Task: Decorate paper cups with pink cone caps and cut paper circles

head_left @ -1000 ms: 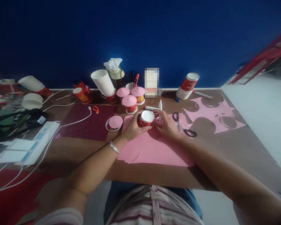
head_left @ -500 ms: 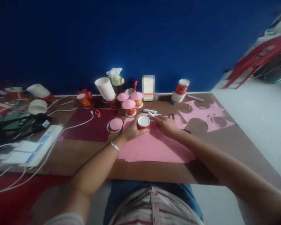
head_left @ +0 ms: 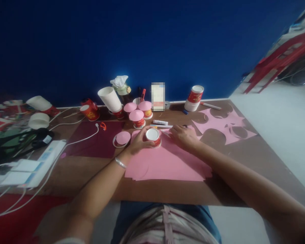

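Note:
My left hand point(head_left: 139, 141) is wrapped round the left side of a small red paper cup point(head_left: 153, 136) with its white end up, over a stack of pink paper point(head_left: 167, 166). Just right of the cup, my right hand point(head_left: 183, 136) has its fingers bent together over the paper's back edge. A thin pale tool point(head_left: 165, 132) points from its fingers toward the cup; how it is held is partly hidden. A glue stick point(head_left: 160, 122) lies behind the hands. Left of my left hand, a pink paper cone point(head_left: 123, 138) rests on a white ring.
Behind stand several red cups with pink cone tops point(head_left: 136, 116), a stack of white cups point(head_left: 109, 99) and a red-and-white cup pair point(head_left: 194, 98). Pink paper scraps point(head_left: 223, 123) lie right. A power strip point(head_left: 44, 162) with cables and a maroon sheet point(head_left: 91, 139) are left.
The red cup and my left hand have shifted slightly toward me. My right hand has drawn its fingers in, and the pale tool now sits lower, near the paper.

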Motion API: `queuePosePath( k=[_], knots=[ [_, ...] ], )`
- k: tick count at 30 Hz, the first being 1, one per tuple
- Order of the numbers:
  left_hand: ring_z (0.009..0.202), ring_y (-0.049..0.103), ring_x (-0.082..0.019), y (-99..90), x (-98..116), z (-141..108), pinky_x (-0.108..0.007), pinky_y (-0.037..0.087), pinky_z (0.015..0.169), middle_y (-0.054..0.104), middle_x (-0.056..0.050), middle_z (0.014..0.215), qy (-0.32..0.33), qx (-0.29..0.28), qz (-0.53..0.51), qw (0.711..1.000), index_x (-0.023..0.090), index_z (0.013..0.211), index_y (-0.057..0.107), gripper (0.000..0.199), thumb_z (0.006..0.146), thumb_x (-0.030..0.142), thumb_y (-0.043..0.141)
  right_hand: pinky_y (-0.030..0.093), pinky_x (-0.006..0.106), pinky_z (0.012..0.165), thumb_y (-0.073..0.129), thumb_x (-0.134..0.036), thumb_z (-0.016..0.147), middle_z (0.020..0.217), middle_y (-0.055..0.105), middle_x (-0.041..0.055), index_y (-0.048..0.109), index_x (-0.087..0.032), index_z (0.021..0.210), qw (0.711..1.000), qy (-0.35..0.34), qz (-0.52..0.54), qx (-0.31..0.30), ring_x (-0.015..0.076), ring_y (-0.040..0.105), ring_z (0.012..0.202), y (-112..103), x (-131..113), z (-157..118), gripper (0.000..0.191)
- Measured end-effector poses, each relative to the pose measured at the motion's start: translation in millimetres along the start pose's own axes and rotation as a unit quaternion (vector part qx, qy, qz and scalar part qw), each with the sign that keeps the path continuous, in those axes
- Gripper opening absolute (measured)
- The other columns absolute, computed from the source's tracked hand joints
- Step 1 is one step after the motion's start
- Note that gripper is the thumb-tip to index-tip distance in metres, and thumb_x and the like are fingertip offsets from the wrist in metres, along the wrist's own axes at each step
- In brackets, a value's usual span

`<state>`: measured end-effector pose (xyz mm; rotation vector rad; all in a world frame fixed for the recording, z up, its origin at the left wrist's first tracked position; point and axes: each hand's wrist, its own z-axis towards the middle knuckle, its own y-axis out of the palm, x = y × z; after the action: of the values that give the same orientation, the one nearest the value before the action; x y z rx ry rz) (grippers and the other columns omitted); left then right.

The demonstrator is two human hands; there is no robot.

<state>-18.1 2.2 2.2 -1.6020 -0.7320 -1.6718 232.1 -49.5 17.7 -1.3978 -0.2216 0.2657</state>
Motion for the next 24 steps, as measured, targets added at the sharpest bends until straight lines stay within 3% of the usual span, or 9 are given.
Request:
queuePosePath(
  k=[4,8,11,14,17,20,24],
  knots=[
    [0.107,0.067,-0.028,-2.9,-6,2,-0.036,0.055,0.087,0.067,-0.013,0.128,0.031,-0.002,-0.087,0.996,0.019,0.126,0.061,0.068,0.081,0.068,0.072,0.025,0.032,0.059,0.045,-0.024,0.103,0.095,0.07,0.0143,0.072,-0.012,0.097,1.0,0.025,-0.008,-0.009,0.0222,0.062,0.084,-9,11,15,0.03],
    [0.095,0.07,-0.025,0.4,-11,3,-0.036,0.056,0.081,0.072,-0.013,0.114,0.007,0.048,-0.128,0.991,0.017,0.118,0.064,0.064,0.091,0.074,0.052,0.027,0.031,0.058,0.044,-0.022,0.103,0.098,0.071,0.014,0.072,-0.012,0.098,0.999,0.035,-0.008,-0.03,0.0215,0.063,0.082,-12,12,24,0.03],
    [0.09,0.07,-0.021,0.1,-12,7,-0.033,0.056,0.08,0.074,-0.009,0.102,0.006,0.138,-0.074,0.988,0.017,0.105,0.068,0.054,0.096,0.067,0.049,0.033,0.031,0.061,0.046,-0.031,0.104,0.101,0.071,0.0159,0.073,-0.012,0.098,0.998,0.033,-0.005,-0.045,0.0232,0.064,0.087,-11,3,22,0.033],
    [0.085,0.07,-0.018,-6.0,-7,14,-0.03,0.056,0.075,0.074,-0.006,0.095,0.012,0.199,0.035,0.979,0.017,0.097,0.069,0.037,0.096,0.053,0.06,0.036,0.03,0.062,0.049,-0.027,0.101,0.101,0.072,0.016,0.073,-0.013,0.096,0.998,0.022,0.0,-0.067,0.0229,0.065,0.084,-8,-6,19,0.028],
    [0.085,0.07,-0.018,-14.8,0,25,-0.031,0.057,0.076,0.074,-0.006,0.096,0.055,0.163,0.205,0.964,0.018,0.098,0.072,0.022,0.092,0.038,0.068,0.038,0.03,0.063,0.048,-0.019,0.099,0.101,0.072,0.0172,0.072,-0.012,0.099,0.997,0.028,0.002,-0.074,0.0232,0.066,0.083,-3,-9,18,0.025],
    [0.091,0.068,-0.019,-20.7,3,38,-0.033,0.056,0.082,0.07,-0.007,0.098,0.131,0.077,0.394,0.907,0.018,0.1,0.075,0.017,0.097,0.027,0.062,0.039,0.031,0.063,0.047,-0.021,0.098,0.102,0.071,0.0184,0.071,-0.011,0.101,0.997,0.044,0.006,-0.067,0.0243,0.067,0.082,2,-6,19,0.026],
    [0.085,0.066,-0.018,-20.6,-2,55,-0.03,0.055,0.075,0.066,-0.006,0.094,0.139,-0.001,0.521,0.842,0.017,0.097,0.075,0.021,0.101,0.024,0.056,0.036,0.032,0.062,0.047,-0.027,0.099,0.1,0.071,0.0168,0.067,-0.01,0.107,0.997,0.056,0.013,-0.046,0.0247,0.065,0.08,7,-2,20,0.027]
  ],
)
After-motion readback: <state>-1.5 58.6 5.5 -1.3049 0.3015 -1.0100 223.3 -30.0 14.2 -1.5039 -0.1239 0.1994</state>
